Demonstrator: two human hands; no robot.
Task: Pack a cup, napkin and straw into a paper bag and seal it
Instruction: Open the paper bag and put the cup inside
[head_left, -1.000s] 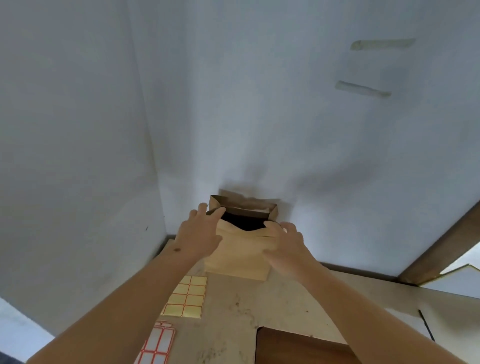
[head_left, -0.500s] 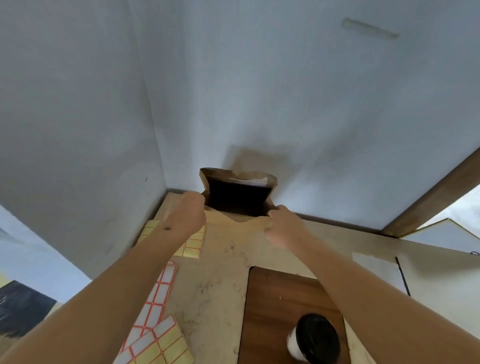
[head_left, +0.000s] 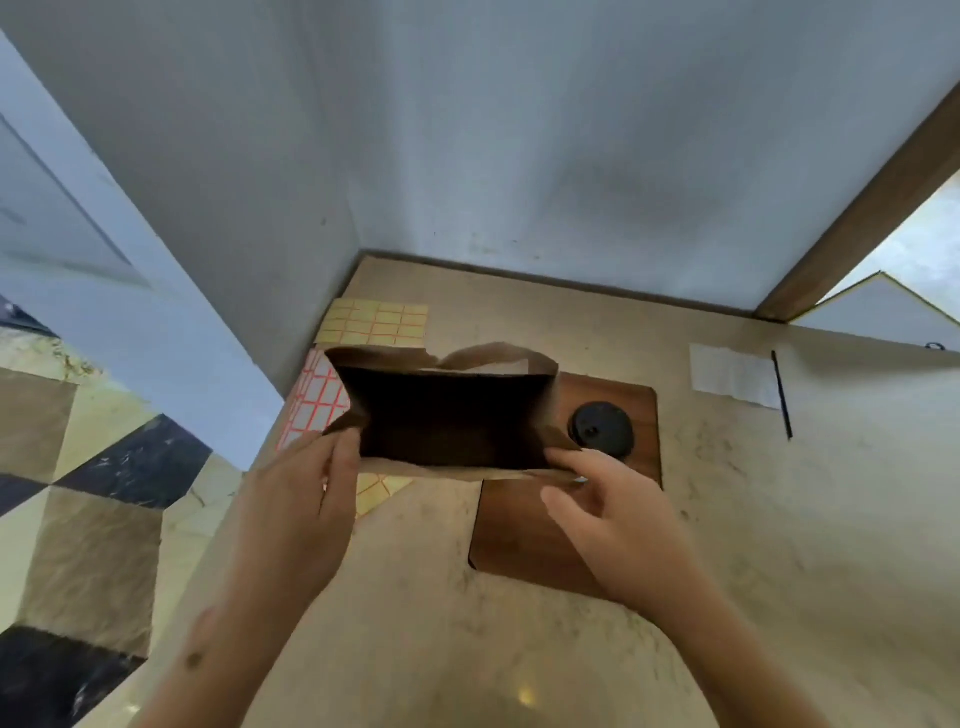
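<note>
A brown paper bag (head_left: 483, 358) stands with its mouth wide open toward me, dark inside. My left hand (head_left: 306, 499) pinches the bag's near left rim. My right hand (head_left: 602, 499) pinches the near right rim. Just right of the bag, a cup with a black lid (head_left: 602, 428) stands on a dark wooden board (head_left: 524, 540). A white napkin (head_left: 732, 374) lies flat at the far right of the table, and a thin black straw (head_left: 781, 392) lies along its right edge.
Yellow sticker sheets (head_left: 376, 322) and red-lined white sticker sheets (head_left: 311, 400) lie left of and under the bag. The beige table (head_left: 779, 519) sits in a wall corner; a wooden post (head_left: 862, 208) rises at the right. Tiled floor (head_left: 78, 493) shows left.
The bag has come nearer to me and now stands over the sticker sheets beside the cup. My view has tilted down, bringing the cup, napkin and straw into sight.
</note>
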